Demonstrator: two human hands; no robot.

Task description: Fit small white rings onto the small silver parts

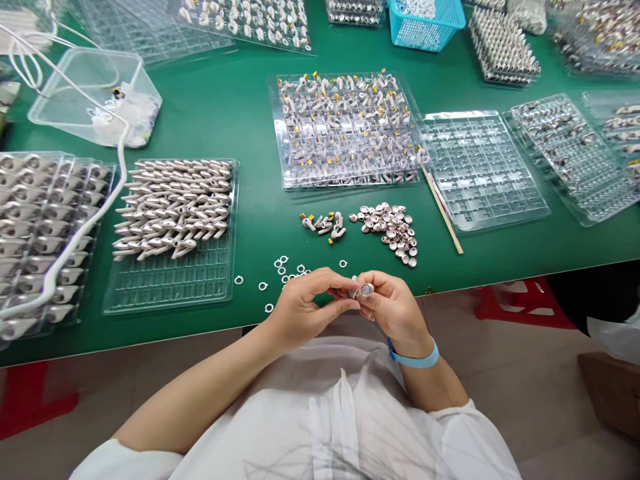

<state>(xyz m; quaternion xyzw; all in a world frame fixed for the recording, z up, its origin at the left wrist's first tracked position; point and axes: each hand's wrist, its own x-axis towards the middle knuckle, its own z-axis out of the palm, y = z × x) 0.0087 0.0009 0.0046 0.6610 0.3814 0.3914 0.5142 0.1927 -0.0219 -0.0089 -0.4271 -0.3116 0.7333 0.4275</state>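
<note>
Right in the grip, at the near edge of the table, a small pale part is being pinched, its round end turned upward; by the right hand it is clasped between thumb and fingers, by the left hand it is met at its left side with thumb and forefinger pressed in close, and whether one piece or two is held cannot be told. A blue band is worn on the right wrist. Just beyond the grip and to the left, white rings are seen scattered on the green table, while straight beyond, curved pieces with yellow tabs are laid out, and slightly to the right, round caps are heaped. Farther beyond, a filled tray is crowded with more curved pieces; to the right of that, a wooden stick is laid aslant beside a flat clear tray. Well left of the grip, long beige pieces are stacked in rows, a white cable being seen farther left, and far beyond the grip, to the right, a blue basket is spotted
</note>
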